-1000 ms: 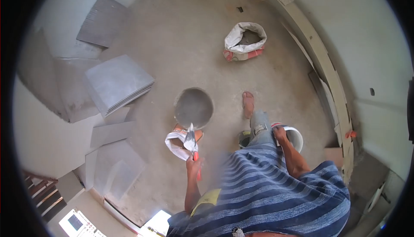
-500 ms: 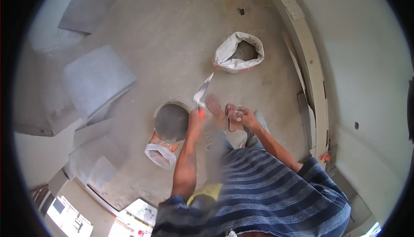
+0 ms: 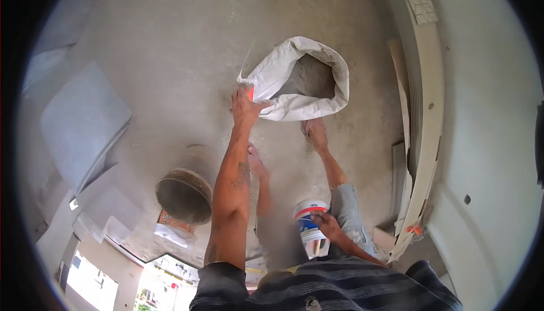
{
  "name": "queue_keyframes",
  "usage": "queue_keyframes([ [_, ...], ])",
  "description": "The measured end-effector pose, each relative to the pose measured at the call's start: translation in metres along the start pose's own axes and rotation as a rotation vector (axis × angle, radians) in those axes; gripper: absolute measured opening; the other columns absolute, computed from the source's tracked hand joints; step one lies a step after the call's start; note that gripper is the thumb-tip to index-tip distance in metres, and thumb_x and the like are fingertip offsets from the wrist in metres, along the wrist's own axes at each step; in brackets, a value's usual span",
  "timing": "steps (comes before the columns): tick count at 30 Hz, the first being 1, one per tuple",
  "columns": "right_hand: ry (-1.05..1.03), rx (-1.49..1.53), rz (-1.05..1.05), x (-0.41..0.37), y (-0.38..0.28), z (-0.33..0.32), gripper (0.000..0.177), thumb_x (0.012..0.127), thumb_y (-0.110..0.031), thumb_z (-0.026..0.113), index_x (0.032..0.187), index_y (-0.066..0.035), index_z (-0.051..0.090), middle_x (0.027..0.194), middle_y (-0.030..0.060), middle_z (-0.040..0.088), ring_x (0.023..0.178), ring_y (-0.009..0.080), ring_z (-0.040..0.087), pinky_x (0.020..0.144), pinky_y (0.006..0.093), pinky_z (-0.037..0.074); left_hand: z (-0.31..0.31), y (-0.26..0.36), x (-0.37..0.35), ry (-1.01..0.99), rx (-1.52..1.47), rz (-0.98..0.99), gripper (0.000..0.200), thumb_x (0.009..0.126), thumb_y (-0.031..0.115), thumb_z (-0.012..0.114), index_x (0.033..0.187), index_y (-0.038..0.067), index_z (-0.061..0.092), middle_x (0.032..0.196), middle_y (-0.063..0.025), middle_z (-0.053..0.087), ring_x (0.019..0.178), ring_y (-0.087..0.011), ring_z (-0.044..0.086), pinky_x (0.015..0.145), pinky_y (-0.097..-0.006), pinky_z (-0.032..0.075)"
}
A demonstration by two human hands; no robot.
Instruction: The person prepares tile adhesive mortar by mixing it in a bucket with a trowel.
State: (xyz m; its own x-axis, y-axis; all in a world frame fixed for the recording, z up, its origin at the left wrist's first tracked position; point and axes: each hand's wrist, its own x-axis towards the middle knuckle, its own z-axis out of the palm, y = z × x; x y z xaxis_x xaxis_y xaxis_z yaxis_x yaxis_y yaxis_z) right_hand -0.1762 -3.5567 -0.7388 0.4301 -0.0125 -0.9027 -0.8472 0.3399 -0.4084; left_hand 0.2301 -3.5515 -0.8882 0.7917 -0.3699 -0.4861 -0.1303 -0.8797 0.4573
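My left hand (image 3: 245, 108) is at the left corner of a white sack (image 3: 277, 76), its thumb against the rolled rim. Orange shows beside its fingers, the handle of the trowel (image 3: 251, 92); the blade is seen nearly edge-on as a thin line. Grey powder (image 3: 314, 77) lies inside the open sack. Lower down, my right hand (image 3: 330, 227) is closed with curled fingers, over a white and blue paint bucket (image 3: 309, 212); what it holds, if anything, cannot be made out.
A bucket (image 3: 184, 195) of grey material stands at lower left beside an orange and white bag (image 3: 174, 229). Grey sheets (image 3: 85, 121) lie at the left. Long boards (image 3: 422, 118) run along the right wall. My feet (image 3: 313, 130) are just below the sack.
I have leaned forward, and my left hand has moved with the trowel up to the sack. The paint bucket now shows under my right hand. The grey bucket sits lower in view.
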Motion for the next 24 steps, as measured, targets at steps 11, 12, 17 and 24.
queue_keyframes([
  [11, -0.040, 0.099, 0.006, -0.005, 0.027, -0.007, 0.027, 0.092, -0.016, 0.054, 0.113, 0.000, 0.058, 0.094, 0.0045, 0.062, 0.090, 0.0120, 0.056, 0.080, 0.0246, 0.045, -0.025, 0.062, -0.014, -0.262, -0.305, -0.304, 0.023, 0.064, 0.009, 0.069, 0.079, -0.003, 0.057, 0.070, -0.0111, 0.058, 0.060, -0.0197, 0.056, 0.057, -0.0343, 0.045],
  [12, -0.032, 0.148, 0.044, -0.006, 0.025, -0.009, 0.027, 0.092, -0.015, 0.053, 0.114, 0.000, 0.057, 0.094, 0.0038, 0.062, 0.089, 0.0116, 0.057, 0.080, 0.0243, 0.045, -0.025, 0.068, -0.024, -0.219, -0.385, -0.272, 0.019, 0.065, 0.008, 0.069, 0.075, -0.002, 0.056, 0.065, -0.0081, 0.056, 0.057, -0.0173, 0.054, 0.053, -0.0332, 0.043],
  [17, 0.007, 0.332, -0.017, 0.003, 0.042, -0.003, 0.026, 0.092, -0.014, 0.053, 0.114, 0.000, 0.057, 0.094, 0.0040, 0.063, 0.087, 0.0108, 0.058, 0.080, 0.0243, 0.046, -0.056, 0.130, -0.061, -0.252, -0.559, -0.283, 0.016, 0.066, 0.008, 0.067, 0.073, -0.001, 0.056, 0.065, -0.0062, 0.057, 0.055, -0.0138, 0.053, 0.051, -0.0315, 0.043],
  [24, 0.049, 0.420, 0.030, -0.008, -0.010, -0.027, 0.034, 0.091, -0.029, 0.053, 0.118, -0.008, 0.054, 0.103, 0.0045, 0.060, 0.092, 0.0148, 0.058, 0.073, 0.0288, 0.046, -0.135, 0.198, -0.141, -0.154, -0.421, -0.352, 0.016, 0.067, 0.008, 0.067, 0.073, -0.002, 0.056, 0.065, -0.0071, 0.057, 0.048, -0.0136, 0.051, 0.042, -0.0307, 0.040],
])
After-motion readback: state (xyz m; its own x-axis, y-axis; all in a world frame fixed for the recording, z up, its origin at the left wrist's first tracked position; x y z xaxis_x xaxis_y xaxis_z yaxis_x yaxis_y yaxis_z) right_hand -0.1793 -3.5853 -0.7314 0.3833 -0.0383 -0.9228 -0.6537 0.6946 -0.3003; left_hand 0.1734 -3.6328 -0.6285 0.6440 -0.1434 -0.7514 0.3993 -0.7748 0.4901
